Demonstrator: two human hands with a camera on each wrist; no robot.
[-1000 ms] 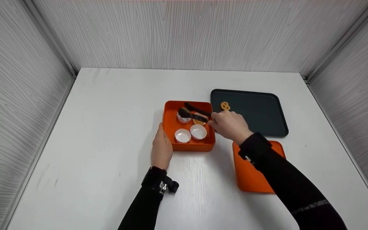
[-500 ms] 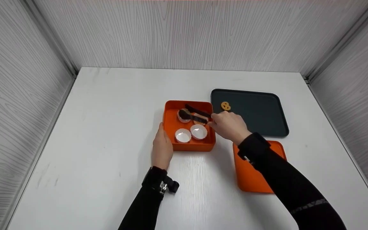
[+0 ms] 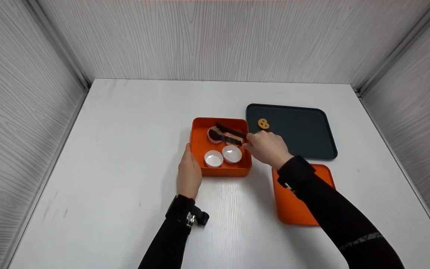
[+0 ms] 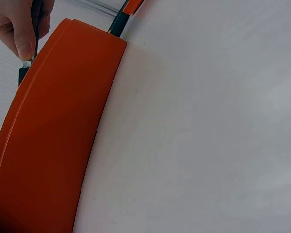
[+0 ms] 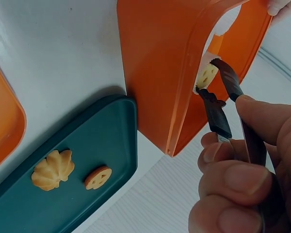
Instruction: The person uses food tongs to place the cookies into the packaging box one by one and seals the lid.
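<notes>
My right hand (image 3: 270, 148) grips black-tipped tongs (image 3: 231, 139), which reach into an orange box (image 3: 224, 172). In the right wrist view, the tong tips lie at either side of a pale cookie (image 5: 207, 75) with holes, in a paper cup; whether they squeeze it I cannot tell. My left hand (image 3: 189, 173) rests along the box's left wall with its visible fingers straight. Two white paper cups (image 3: 213, 158) in the front of the box hold nothing visible. The back right cup is partly hidden under the tongs, with something tan in it.
A dark green tray (image 3: 297, 130) sits behind and right of the box, bearing a pretzel-like cookie (image 3: 263, 123) and a shell-shaped cookie (image 5: 53, 170). Under my right forearm lies an orange lid or shallow tray (image 3: 293, 205). Panels wall the table in at the back and sides.
The tong tips have shifted slightly toward me and down over the back left cup. My left hand, the box and the trays stay where they were.
</notes>
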